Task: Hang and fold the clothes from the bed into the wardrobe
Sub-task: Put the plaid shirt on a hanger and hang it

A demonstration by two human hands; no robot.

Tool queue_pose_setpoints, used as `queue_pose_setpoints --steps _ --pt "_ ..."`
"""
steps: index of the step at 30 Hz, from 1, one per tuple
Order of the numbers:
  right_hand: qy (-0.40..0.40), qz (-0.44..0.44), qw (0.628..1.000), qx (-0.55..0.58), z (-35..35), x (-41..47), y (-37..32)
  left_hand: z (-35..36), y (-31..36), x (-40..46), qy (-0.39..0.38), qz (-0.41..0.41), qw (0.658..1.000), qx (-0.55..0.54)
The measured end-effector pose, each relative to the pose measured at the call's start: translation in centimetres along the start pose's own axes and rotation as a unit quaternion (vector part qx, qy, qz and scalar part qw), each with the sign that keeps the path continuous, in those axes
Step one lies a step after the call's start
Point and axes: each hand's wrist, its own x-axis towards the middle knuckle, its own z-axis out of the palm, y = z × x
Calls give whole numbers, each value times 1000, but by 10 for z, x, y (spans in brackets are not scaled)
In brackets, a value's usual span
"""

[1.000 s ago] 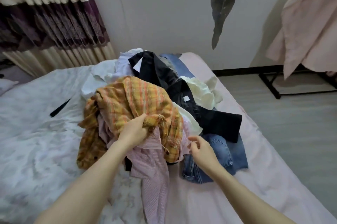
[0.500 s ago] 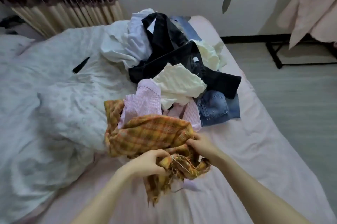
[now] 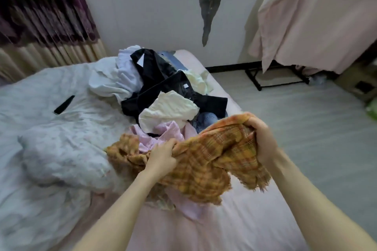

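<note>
A: Bed [image 3: 234, 228] first: pink sheet, white crumpled duvet [image 3: 51, 148] on the left half, clothes pile [image 3: 163, 95] at mid-bed. Step in hand?

B: Sorting out one garment. Orange plaid shirt [image 3: 214, 161] lifted just clear of the pile, held bunched above the near part of the sheet. Left hand [image 3: 161, 157] clenched on a gathered fold near the shirt's middle. Right hand [image 3: 259, 138] curled round a raised edge, possibly collar or shoulder; cannot tell which.

A: Next move?

B: Probably finding collar and shoulders, then shaking flat, before hanging or folding. One end trails left and touches the pink striped shirt [image 3: 163, 134]; likely to drag that along unless lifted higher. Frayed hem hanging low at right. No hanger or wardrobe in view, so a turn away from the bed probably needed.

A: Count, biggest down?

B: Still in the pile, by colour only: one pale blue-white garment [image 3: 114, 81] at the back left, two black pieces [image 3: 155, 67] seemingly, two cream pieces [image 3: 167, 110], one pink striped shirt, one pair of jeans [image 3: 206, 120] mostly buried. Roughly seven left, plus one in hand. More possibly hidden beneath.

A: Anything else?

B: One pink cloth [image 3: 318, 16] draped over a black rack at right. One dark flat object [image 3: 64, 104] on the duvet; identity unclear.
</note>
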Motion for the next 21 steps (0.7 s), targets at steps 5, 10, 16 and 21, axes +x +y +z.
queue_pose_setpoints --steps 5,10,16,21 --pt "251 -35 965 -62 -37 -27 -29 -38 90 -1 -43 100 991 -81" --pt "220 -61 908 -352 -50 -74 -44 -65 173 -9 -41 60 923 -378" --pt "54 -126 931 -339 -25 -129 -69 -75 265 -24 -144 90 810 -561" --pt "278 -200 904 -257 -60 -141 -83 -54 302 -41 -224 166 818 -504"
